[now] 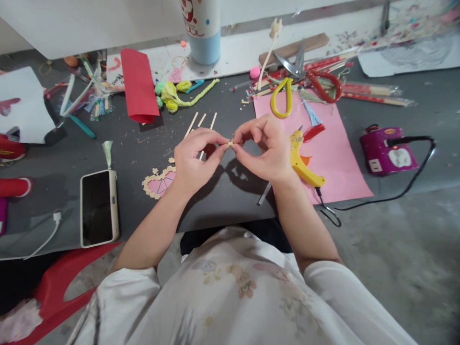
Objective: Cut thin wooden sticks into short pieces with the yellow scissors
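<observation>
Between the fingertips of both hands is a small pale beige piece (230, 143), too small to make out in detail. My left hand (197, 158) pinches it from the left with thumb and forefinger. From the other side my right hand (265, 149) does the same, its other fingers curled. Under and behind my left hand lie thin wooden sticks (191, 124). A pink heart (157, 186) edged with little beige pieces is partly hidden by my left wrist. To the right of my right hand, a yellow hot glue gun (304, 167) rests on pink paper (338, 163).
Yellow-handled scissors (281, 103) and red-handled scissors (325, 86) lie at the back right. A purple power box (390, 151) feeds a black cable. A phone (98, 206) is at front left, red folded paper (140, 84) behind it. A white-and-blue cup (204, 45) stands at the back.
</observation>
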Available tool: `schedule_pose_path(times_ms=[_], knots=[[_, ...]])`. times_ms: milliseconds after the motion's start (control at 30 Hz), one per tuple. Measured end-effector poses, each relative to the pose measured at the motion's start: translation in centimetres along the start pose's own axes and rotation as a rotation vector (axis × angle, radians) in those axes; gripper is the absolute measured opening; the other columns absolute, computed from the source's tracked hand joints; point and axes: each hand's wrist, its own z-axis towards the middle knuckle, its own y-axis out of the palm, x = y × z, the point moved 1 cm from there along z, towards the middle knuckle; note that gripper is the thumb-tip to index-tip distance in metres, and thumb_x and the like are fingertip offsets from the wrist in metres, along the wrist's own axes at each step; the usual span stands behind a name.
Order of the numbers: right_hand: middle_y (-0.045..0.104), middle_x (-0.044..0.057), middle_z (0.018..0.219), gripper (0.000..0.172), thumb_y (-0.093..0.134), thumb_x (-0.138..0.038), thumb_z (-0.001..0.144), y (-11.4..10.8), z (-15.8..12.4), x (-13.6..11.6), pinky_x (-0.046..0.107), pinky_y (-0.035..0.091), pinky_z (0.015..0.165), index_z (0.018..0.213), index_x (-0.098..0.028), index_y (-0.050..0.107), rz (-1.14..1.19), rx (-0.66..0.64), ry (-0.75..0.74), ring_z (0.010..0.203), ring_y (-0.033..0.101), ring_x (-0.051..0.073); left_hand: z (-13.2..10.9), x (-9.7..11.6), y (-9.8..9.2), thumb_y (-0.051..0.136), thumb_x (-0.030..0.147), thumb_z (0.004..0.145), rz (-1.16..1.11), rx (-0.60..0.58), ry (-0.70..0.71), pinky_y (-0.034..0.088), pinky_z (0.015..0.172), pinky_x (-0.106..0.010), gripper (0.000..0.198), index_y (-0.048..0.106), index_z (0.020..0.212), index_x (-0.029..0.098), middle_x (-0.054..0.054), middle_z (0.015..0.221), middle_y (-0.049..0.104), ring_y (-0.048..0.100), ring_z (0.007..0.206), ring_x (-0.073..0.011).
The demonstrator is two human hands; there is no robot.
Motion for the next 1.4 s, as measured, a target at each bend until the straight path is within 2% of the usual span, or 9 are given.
schedule_pose_path(times_ms=[333,633,967,1400], knots=[[0.062,-0.003,0.085,0.026,0.067,-0.031,0.081,0.23,-0.06,0.45,0.035,0.057,0.072,0.086,-0.026,0.043,0.052,0.024,0.005,0.075,0.061,0.012,0.13,-0.05,0.01,0.065,0.044,0.082,0.007,0.002,-0.049,0.046,0.056,-0.02,0.023,0.069,0.081,0.021,-0.001,0.079,0.067,0.059,0.069,-0.0091],[0.063,-0.003,0.085,0.026,0.066,-0.036,0.082,0.2,-0.08,0.63,0.033,0.057,0.07,0.093,-0.026,0.046,0.028,0.033,0.045,0.075,0.062,0.012,0.15,0.09,-0.02,0.064,0.045,0.083,0.024,-0.003,-0.05,0.046,0.056,-0.021,0.024,0.069,0.081,0.022,-0.001,0.078,0.067,0.059,0.069,-0.0097],[0.062,-0.003,0.084,0.024,0.066,-0.035,0.083,0.18,-0.06,0.57,0.034,0.057,0.072,0.09,-0.026,0.044,0.028,0.022,0.053,0.075,0.061,0.012,0.15,0.26,0.0,0.066,0.043,0.082,0.016,0.0,-0.041,0.045,0.054,-0.02,0.022,0.068,0.079,0.021,-0.001,0.077,0.066,0.057,0.067,-0.0089],[0.06,-0.002,0.084,0.029,0.068,-0.037,0.081,0.23,-0.19,0.62,0.037,0.058,0.075,0.089,-0.026,0.043,0.112,-0.003,0.105,0.077,0.059,0.013,-0.06,0.09,0.13,0.064,0.041,0.084,0.085,0.023,0.061,0.045,0.056,-0.019,0.022,0.068,0.082,0.019,-0.001,0.081,0.066,0.058,0.07,-0.008]])
